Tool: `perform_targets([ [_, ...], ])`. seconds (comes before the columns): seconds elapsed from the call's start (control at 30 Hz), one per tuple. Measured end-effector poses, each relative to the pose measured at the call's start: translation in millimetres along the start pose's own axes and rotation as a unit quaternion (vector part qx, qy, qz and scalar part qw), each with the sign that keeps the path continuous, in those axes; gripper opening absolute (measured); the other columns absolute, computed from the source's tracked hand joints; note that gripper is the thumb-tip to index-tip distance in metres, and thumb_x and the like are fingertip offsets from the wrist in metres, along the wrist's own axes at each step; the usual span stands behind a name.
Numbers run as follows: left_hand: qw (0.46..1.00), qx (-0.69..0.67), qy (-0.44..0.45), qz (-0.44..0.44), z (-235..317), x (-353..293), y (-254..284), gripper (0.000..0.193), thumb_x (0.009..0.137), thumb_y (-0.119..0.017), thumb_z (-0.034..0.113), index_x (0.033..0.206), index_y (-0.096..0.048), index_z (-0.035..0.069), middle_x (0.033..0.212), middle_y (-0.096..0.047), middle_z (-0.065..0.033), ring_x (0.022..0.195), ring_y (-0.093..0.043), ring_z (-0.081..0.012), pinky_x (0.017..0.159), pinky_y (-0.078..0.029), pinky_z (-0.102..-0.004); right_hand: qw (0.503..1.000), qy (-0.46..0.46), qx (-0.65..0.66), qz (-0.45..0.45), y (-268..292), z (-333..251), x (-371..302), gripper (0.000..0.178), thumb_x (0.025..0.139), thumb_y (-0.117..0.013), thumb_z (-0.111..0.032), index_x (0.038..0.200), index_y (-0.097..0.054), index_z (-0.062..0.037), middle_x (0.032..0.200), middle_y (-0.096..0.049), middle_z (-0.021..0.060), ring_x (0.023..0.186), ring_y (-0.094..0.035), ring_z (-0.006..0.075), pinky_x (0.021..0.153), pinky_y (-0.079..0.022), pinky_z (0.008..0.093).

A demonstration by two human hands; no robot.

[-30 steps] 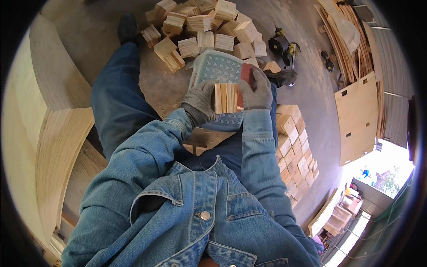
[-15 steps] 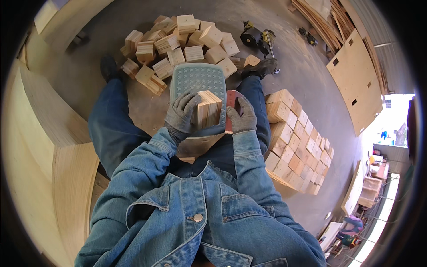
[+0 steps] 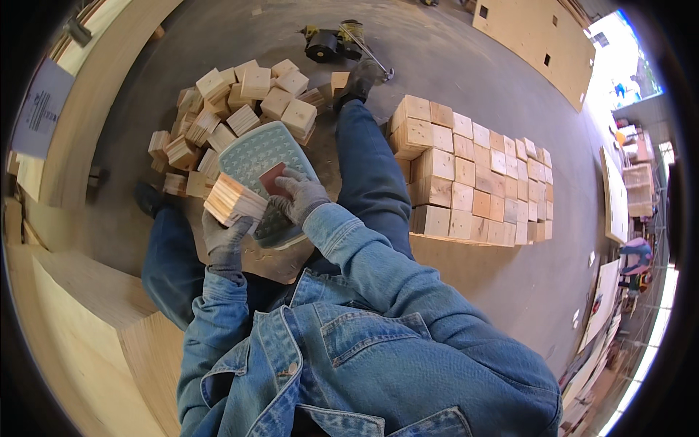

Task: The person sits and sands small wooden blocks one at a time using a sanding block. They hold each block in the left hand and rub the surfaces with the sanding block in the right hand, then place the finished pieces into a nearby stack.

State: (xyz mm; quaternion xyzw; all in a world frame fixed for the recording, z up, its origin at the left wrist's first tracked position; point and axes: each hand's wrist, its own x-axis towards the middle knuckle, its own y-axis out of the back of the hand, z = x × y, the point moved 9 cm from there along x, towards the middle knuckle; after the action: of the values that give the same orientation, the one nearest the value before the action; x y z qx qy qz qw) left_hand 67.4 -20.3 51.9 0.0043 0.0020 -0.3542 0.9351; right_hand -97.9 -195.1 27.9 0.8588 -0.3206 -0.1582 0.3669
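Note:
In my gloved left hand (image 3: 224, 244) is a striped laminated wooden block (image 3: 234, 200), gripped from below and tilted. My gloved right hand (image 3: 300, 198) pinches a flat reddish-brown piece of sandpaper (image 3: 271, 177) just right of the block, with a small gap between them. Beneath both hands stands a pale blue-green plastic stool (image 3: 256, 149) with a bumpy top, between my legs. The block and the hands cover part of its top.
Beyond the stool lies a loose heap of wooden blocks (image 3: 255, 84). A neat stack of blocks (image 3: 473, 171) stands right of my leg. A black-and-yellow power tool (image 3: 324, 45) rests near my right shoe. Large wooden panels (image 3: 145, 349) rise at the left.
My view has turned rightward. The block has tilted over in my left hand and moved left. My right hand has brought the sandpaper from beside the stool to over its top, near the block.

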Motion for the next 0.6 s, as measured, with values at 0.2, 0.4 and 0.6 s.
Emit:
perform_targets([
  [0.2, 0.973, -0.193, 0.123, 0.002, -13.4, -27.3, 3.8, 0.051, 0.091, -0.079, 0.008, 0.137, -0.059, 0.002, 0.122, -0.068, -0.0074, 0.112, -0.067, -0.0205, 0.101, -0.055, -0.036, 0.999, -0.005, 0.051, -0.014, 42.0, -25.4, -9.3, 0.068, 0.088, -0.084, -0.035, 0.146, -0.061, -0.0073, 0.154, -0.057, 0.0192, 0.139, -0.056, 0.0416, 0.117, -0.046, 0.0445],
  [0.4, 0.938, -0.288, 0.19, 0.027, -13.2, -29.8, -6.2, 0.037, 0.101, -0.071, 0.022, 0.135, -0.061, 0.012, 0.129, -0.066, -0.0048, 0.118, -0.066, -0.0232, 0.1, -0.055, -0.0405, 0.988, 0.066, 0.141, 0.007, 76.9, -45.3, -29.9, 0.1, 0.076, -0.094, -0.032, 0.158, -0.045, -0.0019, 0.156, -0.05, 0.0276, 0.143, -0.052, 0.0425, 0.119, -0.044, 0.0444],
  [0.6, 0.91, -0.341, 0.237, -0.016, 27.8, -32.2, -41.5, 0.051, 0.098, -0.077, 0.028, 0.14, -0.06, 0.005, 0.125, -0.07, -0.0108, 0.111, -0.069, -0.0248, 0.095, -0.058, -0.0395, 0.984, 0.168, 0.027, 0.043, 73.3, -88.2, -42.7, 0.127, 0.069, -0.094, -0.048, 0.168, -0.025, -0.0055, 0.167, -0.037, 0.0237, 0.15, -0.04, 0.0458, 0.125, -0.034, 0.0486],
])
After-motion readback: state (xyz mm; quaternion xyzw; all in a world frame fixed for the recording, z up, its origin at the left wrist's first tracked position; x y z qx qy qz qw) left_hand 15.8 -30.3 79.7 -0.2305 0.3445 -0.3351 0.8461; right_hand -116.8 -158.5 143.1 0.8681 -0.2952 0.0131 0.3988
